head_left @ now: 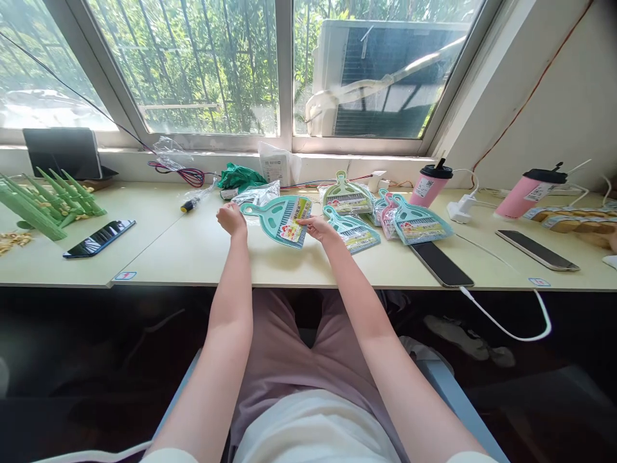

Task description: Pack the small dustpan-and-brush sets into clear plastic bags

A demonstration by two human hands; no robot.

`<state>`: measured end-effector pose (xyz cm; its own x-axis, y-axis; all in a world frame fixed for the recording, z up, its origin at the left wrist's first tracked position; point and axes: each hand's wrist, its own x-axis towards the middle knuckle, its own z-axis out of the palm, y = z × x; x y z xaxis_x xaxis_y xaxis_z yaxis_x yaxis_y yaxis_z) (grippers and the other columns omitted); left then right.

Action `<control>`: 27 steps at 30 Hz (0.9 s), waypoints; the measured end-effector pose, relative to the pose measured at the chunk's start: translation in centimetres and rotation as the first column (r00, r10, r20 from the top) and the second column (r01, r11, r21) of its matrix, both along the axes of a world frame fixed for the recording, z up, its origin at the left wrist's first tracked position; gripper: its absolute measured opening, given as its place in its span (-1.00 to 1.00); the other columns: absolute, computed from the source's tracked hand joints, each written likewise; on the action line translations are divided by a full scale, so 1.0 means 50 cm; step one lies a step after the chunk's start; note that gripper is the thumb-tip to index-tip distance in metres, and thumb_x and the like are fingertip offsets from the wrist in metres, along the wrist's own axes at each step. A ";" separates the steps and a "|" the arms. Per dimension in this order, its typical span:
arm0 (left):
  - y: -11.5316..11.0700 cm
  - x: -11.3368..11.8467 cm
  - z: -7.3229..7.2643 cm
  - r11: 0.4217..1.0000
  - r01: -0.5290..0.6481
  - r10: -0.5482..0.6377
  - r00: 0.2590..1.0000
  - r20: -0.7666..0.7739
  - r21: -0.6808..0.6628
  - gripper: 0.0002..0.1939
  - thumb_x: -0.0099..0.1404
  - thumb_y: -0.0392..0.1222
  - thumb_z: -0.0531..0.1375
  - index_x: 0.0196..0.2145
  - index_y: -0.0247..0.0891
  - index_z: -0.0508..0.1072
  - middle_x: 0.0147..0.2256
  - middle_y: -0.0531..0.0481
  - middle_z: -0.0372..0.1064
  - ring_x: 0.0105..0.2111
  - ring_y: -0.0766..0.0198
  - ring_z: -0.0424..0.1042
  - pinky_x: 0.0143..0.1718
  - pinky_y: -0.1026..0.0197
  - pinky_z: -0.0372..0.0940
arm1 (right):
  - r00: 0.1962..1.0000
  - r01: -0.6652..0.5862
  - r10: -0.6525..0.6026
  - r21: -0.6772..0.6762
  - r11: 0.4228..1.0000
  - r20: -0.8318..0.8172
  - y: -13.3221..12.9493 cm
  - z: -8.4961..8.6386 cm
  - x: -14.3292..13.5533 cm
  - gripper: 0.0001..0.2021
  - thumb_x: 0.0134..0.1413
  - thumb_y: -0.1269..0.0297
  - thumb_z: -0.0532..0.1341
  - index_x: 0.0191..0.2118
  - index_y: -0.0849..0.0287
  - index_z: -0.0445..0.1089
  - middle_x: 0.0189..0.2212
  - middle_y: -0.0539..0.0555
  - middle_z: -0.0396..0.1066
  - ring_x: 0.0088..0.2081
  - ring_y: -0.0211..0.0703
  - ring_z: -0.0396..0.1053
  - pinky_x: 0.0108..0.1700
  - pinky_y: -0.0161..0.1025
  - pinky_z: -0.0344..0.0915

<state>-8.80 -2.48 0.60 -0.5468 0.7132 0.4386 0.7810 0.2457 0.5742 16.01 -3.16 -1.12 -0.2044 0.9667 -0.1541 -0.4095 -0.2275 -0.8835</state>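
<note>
A teal dustpan-and-brush set (281, 220) with a colourful label is held up over the table in front of me. My right hand (319, 227) pinches its wide end at the label. My left hand (232, 219) is closed beside the tip of its handle; whether the fingers grip the handle is hard to tell. To the right lie more such sets: a green one (347, 197), a teal one (354, 233) just beyond my right hand, and a teal one (420, 222) beside a pink one (388, 222).
Phones (443, 263) (537, 249) (99, 238) lie on the table (193, 263). Pink cups (430, 186) (530, 194) stand at the right. Green stalks (53, 202), a screwdriver (190, 205) and a green bag (241, 177) are towards the left and back. A white cable (511, 337) hangs over the edge.
</note>
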 end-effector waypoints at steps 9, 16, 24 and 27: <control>-0.031 0.063 0.006 0.990 0.090 -0.084 0.995 -0.056 0.111 -0.55 0.57 -0.22 -0.10 0.20 -0.31 0.46 0.19 -0.32 0.39 0.10 -0.05 0.51 0.13 0.06 0.40 | 0.927 0.308 -0.304 -0.017 0.951 -0.218 0.015 -0.018 -0.017 -0.71 -0.08 0.74 0.34 -0.34 0.19 0.46 -0.44 -0.02 0.59 -0.18 -0.12 0.64 0.11 -0.13 0.60; -0.048 0.100 0.004 0.955 0.280 -0.251 0.936 -0.246 0.093 -0.35 0.48 -0.38 -0.09 0.46 -0.10 0.16 0.43 -0.27 0.06 0.32 -0.08 0.31 0.01 0.04 0.52 | 0.942 0.236 -0.212 0.064 0.970 -0.261 0.009 -0.011 -0.022 -0.72 -0.14 0.69 0.40 -0.39 0.16 0.46 -0.38 0.00 0.61 -0.11 -0.10 0.62 0.12 -0.19 0.56; -0.040 0.127 -0.032 0.776 0.597 -0.541 0.795 -0.273 0.202 -0.47 0.51 -0.32 -0.06 0.37 -0.14 0.23 0.45 -0.30 -0.06 0.36 0.00 0.24 0.19 0.01 0.42 | 0.879 0.377 -0.321 0.104 0.920 -0.352 0.004 -0.009 -0.029 -0.74 -0.16 0.57 0.40 -0.37 0.10 0.41 -0.34 -0.06 0.61 -0.06 -0.15 0.58 0.07 -0.24 0.53; -0.037 0.152 -0.047 0.566 0.715 -0.668 0.689 -0.279 0.410 -0.52 0.54 -0.04 0.03 0.33 -0.19 0.22 0.46 -0.38 -0.11 0.41 -0.06 0.16 0.36 -0.14 0.22 | 0.821 0.466 -0.383 0.112 0.878 -0.423 0.005 -0.007 -0.012 -0.77 -0.09 0.51 0.37 -0.31 0.08 0.41 -0.26 -0.06 0.62 0.00 -0.17 0.56 0.10 -0.24 0.52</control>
